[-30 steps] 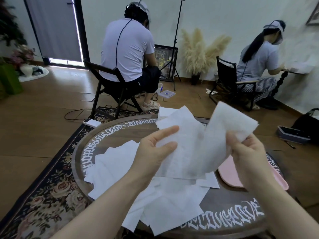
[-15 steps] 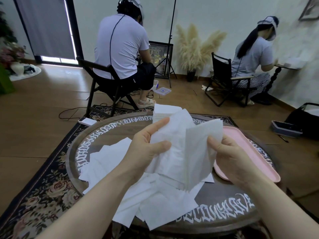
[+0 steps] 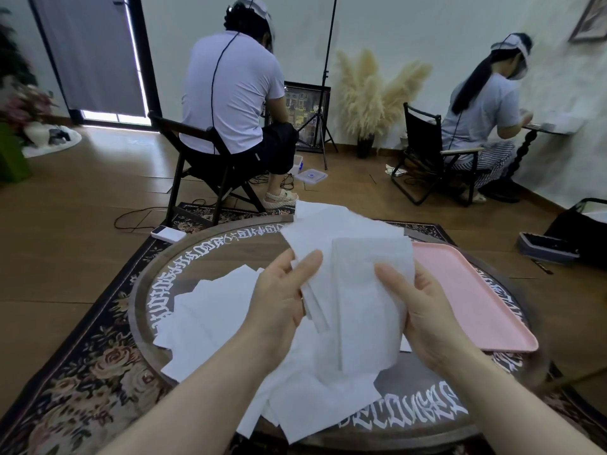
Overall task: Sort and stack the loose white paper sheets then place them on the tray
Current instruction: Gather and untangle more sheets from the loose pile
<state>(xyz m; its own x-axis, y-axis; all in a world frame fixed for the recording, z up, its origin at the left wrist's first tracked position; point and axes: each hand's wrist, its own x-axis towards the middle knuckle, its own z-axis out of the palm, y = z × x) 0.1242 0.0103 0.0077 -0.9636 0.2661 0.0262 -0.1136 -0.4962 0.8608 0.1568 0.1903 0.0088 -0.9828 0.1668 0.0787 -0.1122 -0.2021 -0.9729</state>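
Both hands (image 3: 358, 310) w/ paper sheets (image 3: 358, 290); pink tray (image 3: 476, 300) bare, rt.

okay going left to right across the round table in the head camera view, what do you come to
Loose sheets → left hand → held sheets → right hand → pink tray.

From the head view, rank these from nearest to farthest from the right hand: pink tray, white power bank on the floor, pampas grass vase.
1. Pink tray: on the table, just right of the right hand.
2. White power bank: on the floor, beyond the table's far left edge.
3. Pampas grass vase: against the back wall.
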